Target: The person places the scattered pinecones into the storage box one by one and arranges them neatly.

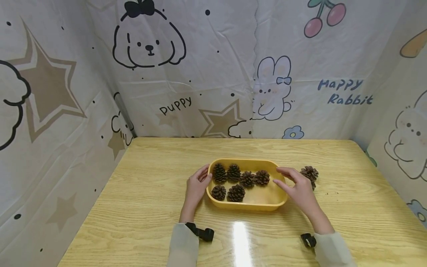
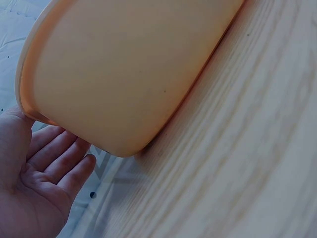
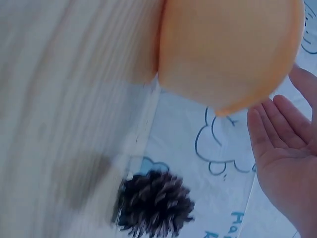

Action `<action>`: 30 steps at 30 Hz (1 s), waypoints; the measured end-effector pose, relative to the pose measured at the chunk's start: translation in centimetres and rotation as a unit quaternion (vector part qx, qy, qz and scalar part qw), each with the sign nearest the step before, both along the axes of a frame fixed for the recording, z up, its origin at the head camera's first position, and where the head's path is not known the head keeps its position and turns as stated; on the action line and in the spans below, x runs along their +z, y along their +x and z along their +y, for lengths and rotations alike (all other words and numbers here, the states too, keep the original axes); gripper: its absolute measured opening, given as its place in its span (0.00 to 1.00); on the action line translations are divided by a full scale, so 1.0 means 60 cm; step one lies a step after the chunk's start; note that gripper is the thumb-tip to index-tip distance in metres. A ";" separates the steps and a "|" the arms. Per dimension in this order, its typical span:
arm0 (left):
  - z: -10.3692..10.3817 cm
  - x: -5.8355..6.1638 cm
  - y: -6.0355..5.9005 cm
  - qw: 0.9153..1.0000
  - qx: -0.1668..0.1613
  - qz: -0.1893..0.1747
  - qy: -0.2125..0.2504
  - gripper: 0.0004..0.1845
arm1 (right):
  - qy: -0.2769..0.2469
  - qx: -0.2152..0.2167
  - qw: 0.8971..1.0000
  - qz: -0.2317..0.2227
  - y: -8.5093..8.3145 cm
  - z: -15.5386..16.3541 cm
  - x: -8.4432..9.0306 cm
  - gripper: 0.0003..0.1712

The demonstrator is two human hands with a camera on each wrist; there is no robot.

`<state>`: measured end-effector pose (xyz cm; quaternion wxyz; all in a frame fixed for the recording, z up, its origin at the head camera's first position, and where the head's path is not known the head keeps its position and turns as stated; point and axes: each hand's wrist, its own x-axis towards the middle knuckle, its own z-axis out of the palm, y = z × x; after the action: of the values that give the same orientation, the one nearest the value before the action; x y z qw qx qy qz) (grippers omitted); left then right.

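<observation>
A yellow oval tray (image 1: 263, 198) sits mid-table with several brown pine cones (image 1: 233, 172) inside. My left hand (image 1: 199, 182) lies at the tray's left end, with straight fingers next to the rim. The left wrist view shows that hand (image 2: 47, 171) with its palm open beside the tray's outer wall (image 2: 124, 74). At the right end, my right hand (image 1: 291, 182) reaches its straight fingers over the rim. In the right wrist view, that hand (image 3: 285, 153) is open next to the tray (image 3: 228, 49). Neither hand holds anything.
One loose pine cone (image 1: 309, 173) lies on the wooden table (image 1: 150, 222) just right of my right hand, also visible as the pine cone (image 3: 156, 203). Printed fabric walls (image 1: 213, 74) close in the back and both sides.
</observation>
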<state>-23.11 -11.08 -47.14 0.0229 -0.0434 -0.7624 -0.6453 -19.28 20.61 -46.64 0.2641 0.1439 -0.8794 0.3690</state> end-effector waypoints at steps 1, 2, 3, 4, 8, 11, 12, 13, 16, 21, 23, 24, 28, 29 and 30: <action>0.000 0.000 0.000 1.000 0.000 -0.001 0.000 0.24 | -0.001 -0.005 1.000 -0.003 0.001 0.005 0.000 0.23; 0.000 0.001 0.000 1.000 0.000 -0.002 0.000 0.24 | -0.003 -0.010 1.000 -0.008 0.003 0.011 0.001 0.23; 0.000 0.001 0.001 1.000 0.000 -0.002 0.000 0.24 | -0.004 -0.016 1.000 -0.015 0.005 0.016 0.001 0.23; 0.000 0.001 0.001 1.000 0.000 -0.003 0.001 0.24 | -0.007 -0.020 1.000 -0.023 0.007 0.022 0.002 0.23; 0.000 0.002 0.001 1.000 0.001 -0.004 0.003 0.23 | -0.014 -0.039 0.998 -0.049 0.016 0.042 0.005 0.22; 0.000 0.002 0.000 1.000 0.001 -0.005 0.003 0.23 | -0.014 -0.053 0.997 -0.055 0.021 0.055 0.006 0.22; 0.000 0.002 0.000 1.000 0.000 -0.005 0.003 0.23 | -0.012 -0.057 0.997 -0.054 0.023 0.059 0.007 0.22; 0.000 0.001 0.000 1.000 0.000 -0.005 0.003 0.23 | -0.011 -0.060 0.997 -0.053 0.024 0.063 0.007 0.22; 0.000 0.000 0.000 1.000 0.000 -0.006 0.005 0.23 | -0.010 -0.068 0.996 -0.048 0.028 0.074 0.008 0.22; -0.001 -0.001 -0.001 1.000 -0.002 -0.003 0.005 0.23 | -0.002 -0.084 0.995 -0.051 0.031 0.094 0.002 0.23; -0.001 -0.001 -0.001 1.000 -0.003 -0.003 0.006 0.23 | 0.005 -0.094 0.994 -0.059 0.033 0.102 0.000 0.23; -0.001 -0.001 -0.001 1.000 -0.003 -0.003 0.006 0.23 | 0.008 -0.098 0.993 -0.064 0.034 0.106 -0.001 0.23; 0.000 -0.001 -0.001 1.000 -0.004 -0.005 0.008 0.23 | 0.021 -0.109 0.990 -0.084 0.038 0.120 -0.002 0.25; 0.000 -0.001 -0.001 1.000 -0.004 -0.006 0.009 0.23 | 0.024 -0.110 0.990 -0.088 0.038 0.123 -0.002 0.26; 0.000 -0.001 -0.001 1.000 -0.004 -0.006 0.008 0.23 | 0.029 -0.110 0.989 -0.093 0.038 0.126 -0.002 0.26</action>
<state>-23.16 -11.09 -47.19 0.0162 -0.0419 -0.7570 -0.6519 -17.00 28.15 -46.78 0.2155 0.0190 -0.9209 0.3244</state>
